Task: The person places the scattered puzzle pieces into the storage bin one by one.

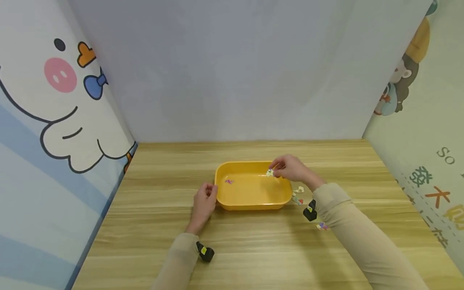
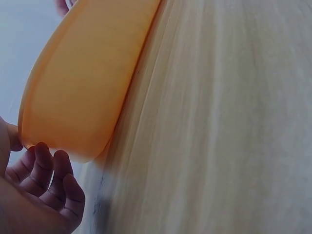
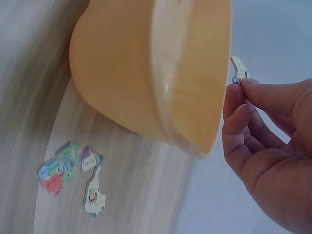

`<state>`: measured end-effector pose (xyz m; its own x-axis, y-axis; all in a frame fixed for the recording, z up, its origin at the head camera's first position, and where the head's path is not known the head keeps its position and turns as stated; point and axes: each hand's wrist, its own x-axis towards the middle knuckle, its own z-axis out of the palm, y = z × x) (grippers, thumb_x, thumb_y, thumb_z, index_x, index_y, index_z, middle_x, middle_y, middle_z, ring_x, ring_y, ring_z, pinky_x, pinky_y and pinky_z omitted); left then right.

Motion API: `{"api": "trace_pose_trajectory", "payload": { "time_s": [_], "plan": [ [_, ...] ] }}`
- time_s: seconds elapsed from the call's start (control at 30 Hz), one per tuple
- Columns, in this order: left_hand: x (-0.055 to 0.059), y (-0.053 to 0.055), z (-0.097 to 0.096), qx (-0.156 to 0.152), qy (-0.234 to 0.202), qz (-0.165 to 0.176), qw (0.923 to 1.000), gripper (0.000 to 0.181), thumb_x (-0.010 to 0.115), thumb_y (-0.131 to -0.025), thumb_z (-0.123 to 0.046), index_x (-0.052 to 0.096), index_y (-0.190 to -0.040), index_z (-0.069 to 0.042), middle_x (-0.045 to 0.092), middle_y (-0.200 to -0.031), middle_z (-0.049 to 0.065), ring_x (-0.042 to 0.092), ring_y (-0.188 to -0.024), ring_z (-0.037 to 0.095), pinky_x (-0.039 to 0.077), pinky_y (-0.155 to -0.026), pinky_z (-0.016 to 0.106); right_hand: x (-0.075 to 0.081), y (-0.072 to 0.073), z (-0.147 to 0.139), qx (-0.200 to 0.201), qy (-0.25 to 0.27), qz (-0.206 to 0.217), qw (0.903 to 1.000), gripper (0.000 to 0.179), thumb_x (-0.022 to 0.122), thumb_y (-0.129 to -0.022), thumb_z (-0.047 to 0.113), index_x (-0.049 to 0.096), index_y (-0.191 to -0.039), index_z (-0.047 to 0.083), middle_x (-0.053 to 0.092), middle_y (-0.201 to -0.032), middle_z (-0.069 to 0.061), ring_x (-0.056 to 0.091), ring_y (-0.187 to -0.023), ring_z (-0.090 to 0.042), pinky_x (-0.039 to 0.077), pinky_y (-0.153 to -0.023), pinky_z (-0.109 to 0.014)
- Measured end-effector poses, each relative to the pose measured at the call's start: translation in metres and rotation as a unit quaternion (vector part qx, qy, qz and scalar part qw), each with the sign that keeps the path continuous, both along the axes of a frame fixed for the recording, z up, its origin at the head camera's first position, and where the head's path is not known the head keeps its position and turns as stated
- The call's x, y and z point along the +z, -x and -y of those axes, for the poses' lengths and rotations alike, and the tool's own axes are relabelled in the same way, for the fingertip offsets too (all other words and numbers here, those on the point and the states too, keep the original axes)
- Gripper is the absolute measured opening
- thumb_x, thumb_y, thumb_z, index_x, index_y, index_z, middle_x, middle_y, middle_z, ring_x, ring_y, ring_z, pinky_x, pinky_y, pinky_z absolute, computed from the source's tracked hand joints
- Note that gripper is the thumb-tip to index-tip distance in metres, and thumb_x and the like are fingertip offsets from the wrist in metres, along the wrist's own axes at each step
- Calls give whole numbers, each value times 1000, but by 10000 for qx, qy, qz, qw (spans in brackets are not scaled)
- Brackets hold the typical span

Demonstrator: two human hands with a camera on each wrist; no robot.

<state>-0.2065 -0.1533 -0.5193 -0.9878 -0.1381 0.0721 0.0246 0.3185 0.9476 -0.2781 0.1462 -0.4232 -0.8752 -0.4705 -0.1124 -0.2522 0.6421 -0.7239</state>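
A yellow plastic tray point(image 1: 253, 206) stands on the wooden table, with a small pink-purple piece point(image 1: 229, 181) lying inside on the left. At its left end my left hand point(image 1: 204, 202) grips the rim; in the left wrist view, thumb and curled fingers point(image 2: 43, 168) meet the tray's edge. Over the tray's right part, my right hand point(image 1: 291, 168) pinches a small pale, flat, irregular piece point(image 1: 270, 172) between thumb and fingertips. The right wrist view shows this printed piece point(image 3: 239, 69) above the rim. It looks like a jigsaw piece.
Beside the tray's right end lie a pale piece point(image 1: 299, 189) and colourful ones point(image 1: 298, 200). Another purple-and-yellow piece point(image 1: 322, 226) lies nearer, by the right sleeve. A pale curtain point(image 1: 235, 80) hangs behind the table, with printed panels on both sides.
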Motion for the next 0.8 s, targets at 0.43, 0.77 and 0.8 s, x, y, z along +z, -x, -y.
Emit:
{"api": "trace_pose_trajectory", "payload": {
  "time_s": [0.43, 0.77, 0.8],
  "plan": [
    [-1, -2, 0, -28, -206, -40, 9998, 16, 55, -98, -19, 56, -94, -3, 55, -73, 9, 52, -59, 17, 47, -50, 26, -3, 8, 36, -42, -357, 192, 9992, 21, 63, -86, -2, 68, -106, -3, 69, -83, -9, 65, -78, -25, 51, -63, -32],
    [-1, -1, 2, -11, -247, -190, 9995, 15, 56, -97, -16, 56, -92, -3, 54, -70, 6, 50, -57, 16, 45, -49, 25, -11, 13, 61, -57, -210, 385, 9990, 20, 64, -86, -2, 67, -106, -4, 69, -85, -10, 66, -77, -24, 52, -62, -32],
    [-2, -1, 2, -17, -249, -181, 9995, 15, 56, -97, -16, 56, -92, -3, 54, -70, 6, 50, -57, 16, 45, -49, 25, -11, 13, 62, -62, -222, 403, 9989, 20, 64, -86, -2, 67, -106, -4, 69, -85, -11, 66, -77, -24, 52, -63, -32]
  ]
}}
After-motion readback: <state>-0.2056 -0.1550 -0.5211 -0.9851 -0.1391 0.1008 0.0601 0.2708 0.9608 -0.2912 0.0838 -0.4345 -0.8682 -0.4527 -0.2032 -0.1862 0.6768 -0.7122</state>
